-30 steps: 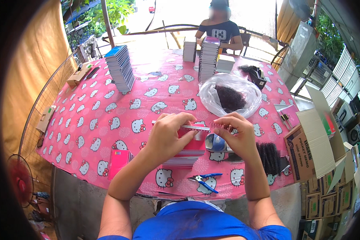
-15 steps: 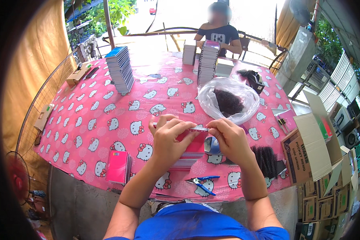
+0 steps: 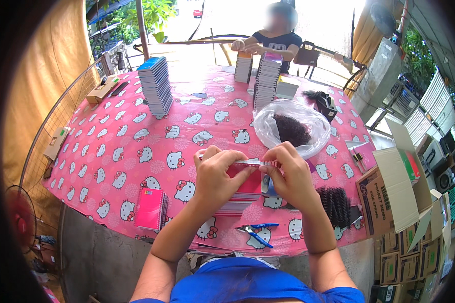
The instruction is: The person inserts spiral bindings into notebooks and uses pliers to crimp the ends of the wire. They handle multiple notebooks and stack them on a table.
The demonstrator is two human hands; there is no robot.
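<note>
Between my two hands a thin notebook [image 3: 249,162] is held up on edge, a row of holes along its upper edge. My left hand [image 3: 217,172] is closed on its left part, thumb below and fingers over the top. At the right end, my right hand [image 3: 289,177] pinches the same edge; whether a coil is between those fingertips I cannot make out. Directly under my hands lies a stack of pink-covered notebooks [image 3: 243,203], partly hidden. Blue-handled cutting pliers [image 3: 259,234] lie nearer me. Left of them sit pink spiral notebooks [image 3: 149,209] in a small pile.
Black plastic coils [image 3: 334,207] lie right of my right forearm. Beyond is a clear plastic bag [image 3: 264,132] of dark coils. Tall notebook stacks [image 3: 155,88] stand farther back, near a seated person [image 3: 278,43]. An open carton [image 3: 376,202] is at the table's right edge.
My right fingers have shifted slightly along the notebook's edge, and more of its holes show. Across the table, the person's hands have come onto a notebook stack, now topped by an orange cover.
</note>
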